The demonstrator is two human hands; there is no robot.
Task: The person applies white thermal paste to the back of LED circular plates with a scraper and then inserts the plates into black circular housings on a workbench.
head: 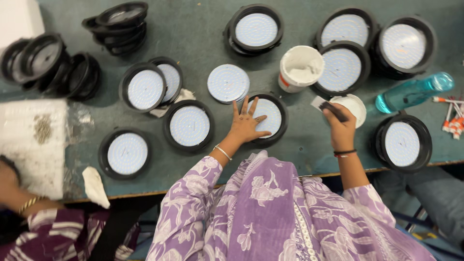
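Green table (203,38) – left hand (246,126) splayed flat on lamp disc (270,116) – right hand (340,126) gripping scraper (328,106)

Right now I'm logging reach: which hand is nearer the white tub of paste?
Right hand: just below-right of the white tub. Left hand lies farther left, flat on a round lamp.

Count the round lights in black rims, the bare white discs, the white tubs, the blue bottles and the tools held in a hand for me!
Round lights in black rims: 10
Bare white LED disc: 1
White tub: 1
Blue bottle: 1
Flat scraper in the right hand: 1
Total: 14
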